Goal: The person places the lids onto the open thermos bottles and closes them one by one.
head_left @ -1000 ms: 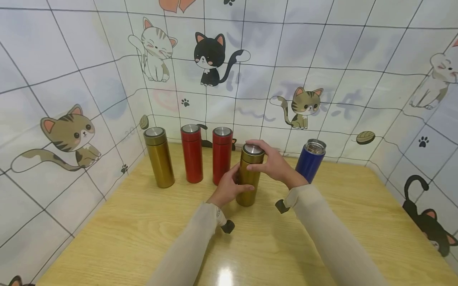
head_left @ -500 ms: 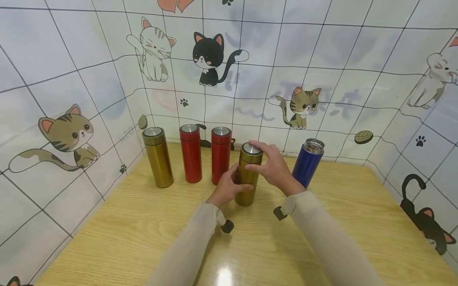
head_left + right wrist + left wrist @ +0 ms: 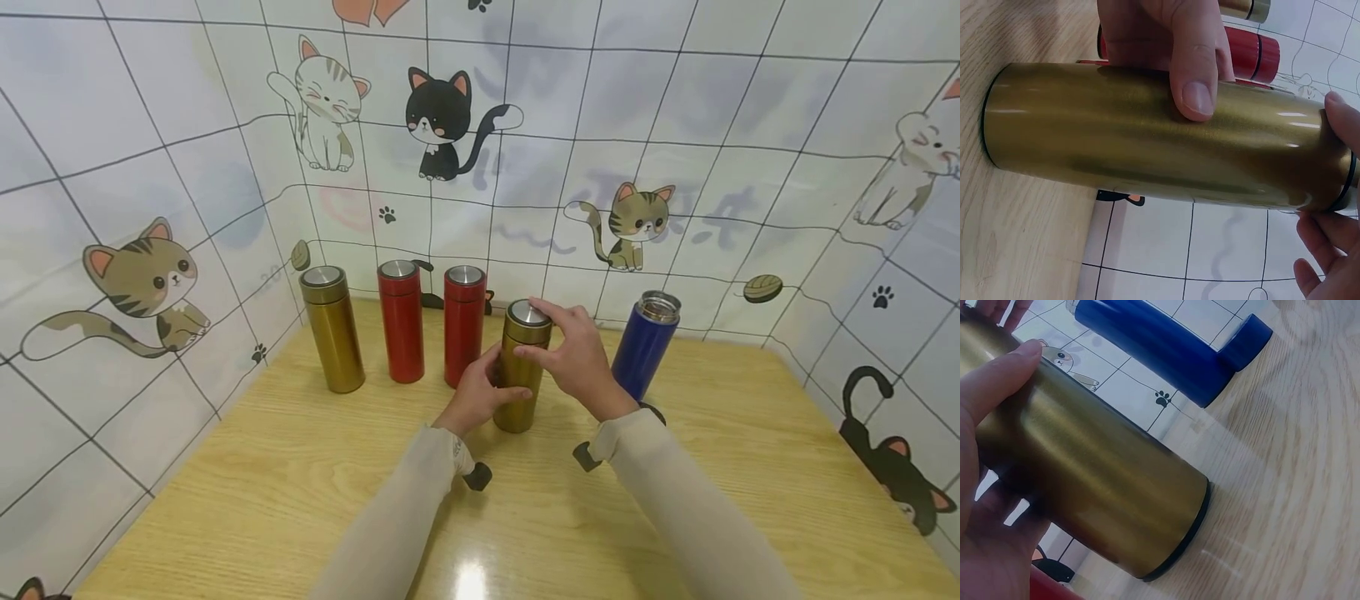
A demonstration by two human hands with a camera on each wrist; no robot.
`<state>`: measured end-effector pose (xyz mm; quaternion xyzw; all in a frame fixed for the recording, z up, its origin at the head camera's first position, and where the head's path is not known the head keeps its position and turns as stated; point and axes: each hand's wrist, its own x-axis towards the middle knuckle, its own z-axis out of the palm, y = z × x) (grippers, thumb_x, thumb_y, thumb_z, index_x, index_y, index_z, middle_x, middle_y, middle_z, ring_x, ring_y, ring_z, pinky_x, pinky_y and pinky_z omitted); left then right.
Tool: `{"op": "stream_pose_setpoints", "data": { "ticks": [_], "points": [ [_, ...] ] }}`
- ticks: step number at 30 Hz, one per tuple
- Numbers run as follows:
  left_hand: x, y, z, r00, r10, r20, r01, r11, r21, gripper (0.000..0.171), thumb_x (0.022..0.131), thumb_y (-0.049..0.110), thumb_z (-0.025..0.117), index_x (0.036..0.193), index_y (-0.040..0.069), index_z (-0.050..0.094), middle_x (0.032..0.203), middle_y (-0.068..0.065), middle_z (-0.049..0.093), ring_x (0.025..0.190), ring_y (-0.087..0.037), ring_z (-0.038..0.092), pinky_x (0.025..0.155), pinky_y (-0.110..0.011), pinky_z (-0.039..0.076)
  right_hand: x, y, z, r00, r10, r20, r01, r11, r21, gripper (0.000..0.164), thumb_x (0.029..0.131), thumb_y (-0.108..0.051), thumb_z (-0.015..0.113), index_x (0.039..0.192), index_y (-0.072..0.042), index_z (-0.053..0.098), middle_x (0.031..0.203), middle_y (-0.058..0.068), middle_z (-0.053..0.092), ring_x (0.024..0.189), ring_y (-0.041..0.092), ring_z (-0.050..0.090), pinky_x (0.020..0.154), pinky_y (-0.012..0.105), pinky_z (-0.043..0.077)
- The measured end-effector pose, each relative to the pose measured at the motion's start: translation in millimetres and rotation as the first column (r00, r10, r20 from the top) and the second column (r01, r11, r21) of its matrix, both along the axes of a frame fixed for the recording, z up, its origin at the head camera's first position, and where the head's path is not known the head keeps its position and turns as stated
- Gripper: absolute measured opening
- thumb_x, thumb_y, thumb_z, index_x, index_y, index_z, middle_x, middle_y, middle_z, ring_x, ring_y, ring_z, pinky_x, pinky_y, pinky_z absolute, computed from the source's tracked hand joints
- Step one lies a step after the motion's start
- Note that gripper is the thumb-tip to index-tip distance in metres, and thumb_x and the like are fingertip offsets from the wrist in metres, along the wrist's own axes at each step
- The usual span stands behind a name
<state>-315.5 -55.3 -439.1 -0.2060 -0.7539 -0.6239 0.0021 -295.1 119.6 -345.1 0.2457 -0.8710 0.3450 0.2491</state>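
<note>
A gold flask (image 3: 520,375) stands upright at the middle of the wooden table (image 3: 300,500). My left hand (image 3: 483,390) grips its body from the left, the thumb lying across the front (image 3: 1196,75). My right hand (image 3: 558,342) is curled round the flask's steel-topped lid (image 3: 529,315), with the index finger on the rim and the thumb on the side. In the left wrist view the flask's base (image 3: 1166,544) rests flat on the wood.
Another gold flask (image 3: 332,329) and two red flasks (image 3: 401,321) (image 3: 463,325) stand in a row by the back wall. A blue flask (image 3: 645,342) without its lid stands at the right, and a blue lid (image 3: 1247,340) sits beside its base. Cat-patterned walls enclose the table on three sides.
My right hand has turned about the lid and its wrist has dropped back to the right. The gold flask and my left hand have stayed put.
</note>
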Motion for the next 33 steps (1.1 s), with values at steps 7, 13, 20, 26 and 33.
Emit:
{"op": "stream_pose_setpoints", "data": {
  "ticks": [7, 13, 20, 26, 33],
  "points": [
    [0.9, 1, -0.7, 0.999, 0.045, -0.018, -0.045, 0.999, -0.012, 0.080, 0.076, 0.032, 0.084, 0.143, 0.042, 0.042, 0.134, 0.010, 0.055, 0.119, -0.015, 0.055, 0.101, -0.041, 0.043, 0.5, -4, -4.0, 0.997, -0.026, -0.068, 0.024, 0.999, -0.034, 0.070, 0.074, -0.028, 0.085, 0.137, -0.012, 0.057, 0.105, 0.011, 0.056, 0.094, 0.025, 0.047, 0.072, 0.038, 0.044],
    [1.5, 2, -1.3, 0.998, 0.057, -0.020, -0.057, 0.998, -0.008, 0.079, 0.076, 0.033, 0.084, 0.142, 0.044, 0.042, 0.135, 0.010, 0.055, 0.120, -0.016, 0.054, 0.102, -0.042, 0.043, 2.6, -7, -5.0, 0.997, -0.034, -0.075, 0.030, 0.998, -0.063, 0.069, 0.075, -0.026, 0.084, 0.137, -0.010, 0.057, 0.112, 0.013, 0.059, 0.103, 0.028, 0.048, 0.083, 0.046, 0.049],
    [2.0, 1, -3.2, 0.999, 0.048, -0.014, -0.048, 0.999, -0.002, 0.082, 0.077, 0.029, 0.083, 0.146, 0.039, 0.039, 0.137, 0.007, 0.054, 0.122, -0.018, 0.054, 0.103, -0.042, 0.042, 0.6, -5, -8.8, 1.000, 0.022, -0.018, -0.023, 0.995, -0.099, 0.067, 0.079, -0.025, 0.082, 0.138, -0.011, 0.054, 0.125, 0.011, 0.058, 0.112, 0.028, 0.046, 0.094, 0.052, 0.043],
    [1.6, 0, -3.7, 1.000, 0.014, -0.018, -0.014, 1.000, 0.004, 0.082, 0.078, 0.027, 0.083, 0.148, 0.034, 0.039, 0.136, 0.004, 0.055, 0.120, -0.019, 0.055, 0.103, -0.043, 0.042, -5.3, 2, -18.8, 0.973, 0.208, 0.101, -0.174, 0.946, -0.274, 0.054, 0.092, -0.017, 0.069, 0.142, -0.015, 0.048, 0.142, 0.007, 0.046, 0.133, 0.027, 0.040, 0.109, 0.056, 0.028],
    [2.9, 3, -2.8, 0.997, 0.046, -0.054, -0.045, 0.999, 0.015, 0.080, 0.077, 0.029, 0.084, 0.144, 0.038, 0.042, 0.132, 0.009, 0.057, 0.118, -0.015, 0.055, 0.101, -0.041, 0.043, -7.6, -2, -22.2, 0.991, 0.131, -0.005, -0.127, 0.946, -0.299, 0.050, 0.088, -0.019, 0.074, 0.135, -0.017, 0.057, 0.127, 0.010, 0.051, 0.120, 0.027, 0.044, 0.103, 0.057, 0.033]
  ]
}}
